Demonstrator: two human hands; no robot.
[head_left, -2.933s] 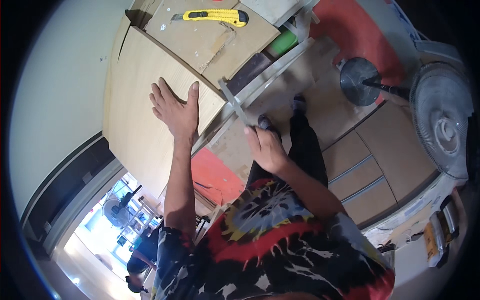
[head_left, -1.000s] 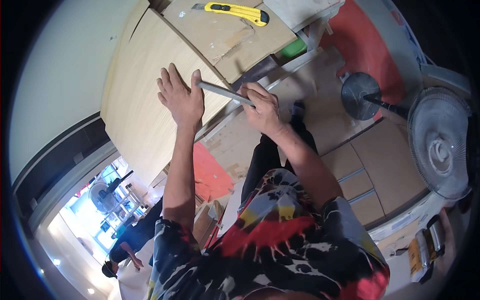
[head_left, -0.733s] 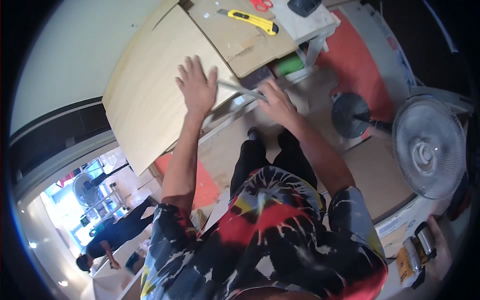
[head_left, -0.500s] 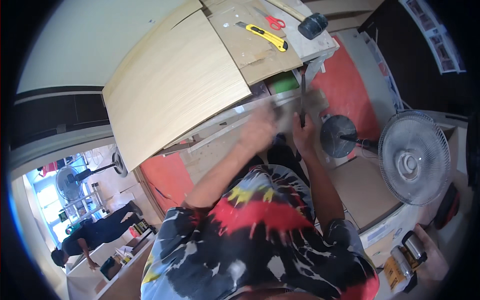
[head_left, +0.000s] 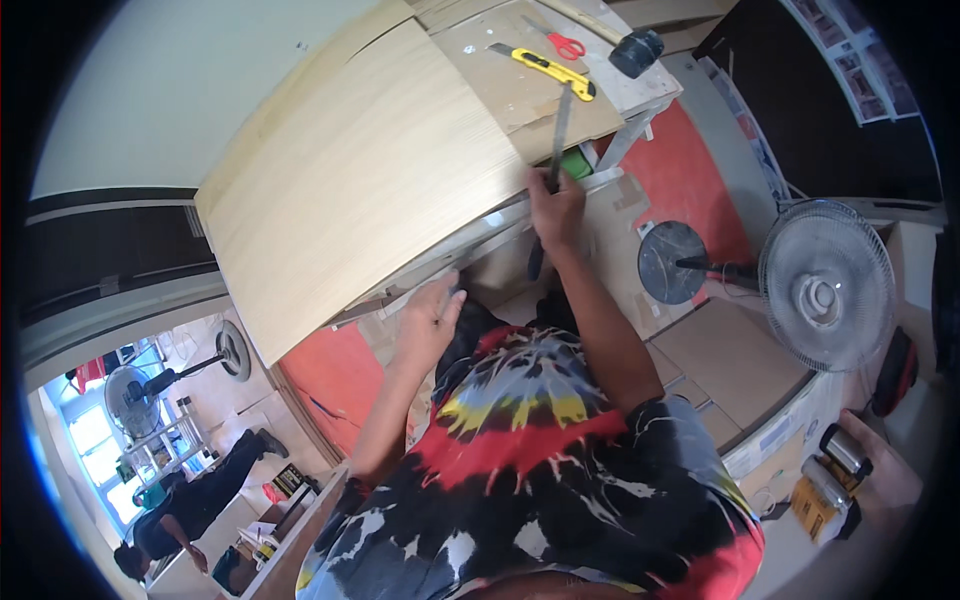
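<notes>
My right hand (head_left: 557, 210) is closed around a long, narrow dark file (head_left: 562, 130), its handle end sticking out below the fist. The hand is at the near right corner of a pale wood panel (head_left: 370, 170), and the file's blade points up past that corner over brown cardboard. My left hand (head_left: 428, 318) is just below the panel's near edge, fingers curled and thumb toward them. A small greyish bit shows between thumb and fingers, too unclear to name. A yellow utility knife (head_left: 545, 68) and red-handled scissors (head_left: 566, 46) lie on the cardboard.
A black-headed mallet (head_left: 636, 53) lies at the bench's far right. On the right is a standing fan (head_left: 822, 290) with a round base (head_left: 672, 262), near flat cardboard (head_left: 740, 370). Another person (head_left: 195, 510) is at the lower left, beside a second fan (head_left: 128, 395).
My right hand with the file has moved left and up to the panel's corner. My left hand has moved left and down, from beside the file to below the panel's edge.
</notes>
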